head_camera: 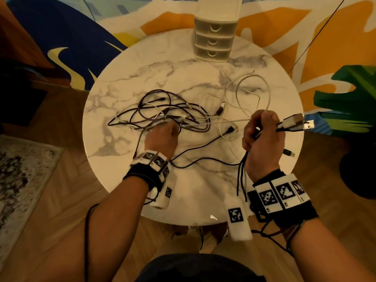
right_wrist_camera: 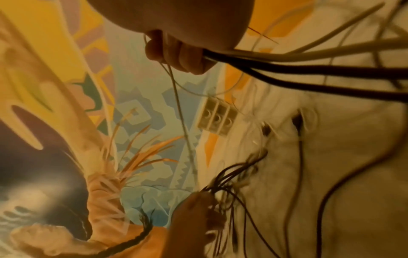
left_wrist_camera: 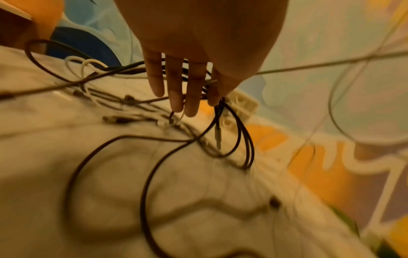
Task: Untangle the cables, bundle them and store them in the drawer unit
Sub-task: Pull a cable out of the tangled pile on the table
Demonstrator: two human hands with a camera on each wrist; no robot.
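A tangle of dark purple and white cables (head_camera: 162, 110) lies left of centre on the round marble table (head_camera: 142, 68). My left hand (head_camera: 162, 135) reaches into its near edge. In the left wrist view dark cable loops (left_wrist_camera: 238, 139) hang from its fingers (left_wrist_camera: 176, 83), lifted off the table. My right hand (head_camera: 262, 135) grips a bunch of black and white cables in a fist, and their USB plugs (head_camera: 295, 124) stick out to the right. The right wrist view shows the cables (right_wrist_camera: 287, 69) leaving the fist (right_wrist_camera: 176, 54). The white drawer unit (head_camera: 213, 39), with three shut drawers, stands at the table's far edge.
Loose white cable loops (head_camera: 253, 75) lie between the drawer unit and my right hand. A black cable (head_camera: 203, 159) runs across the table between my wrists. A loose plug (head_camera: 289, 153) lies near the right rim. A green plant (head_camera: 345, 102) stands to the right, a rug (head_camera: 20, 169) to the left.
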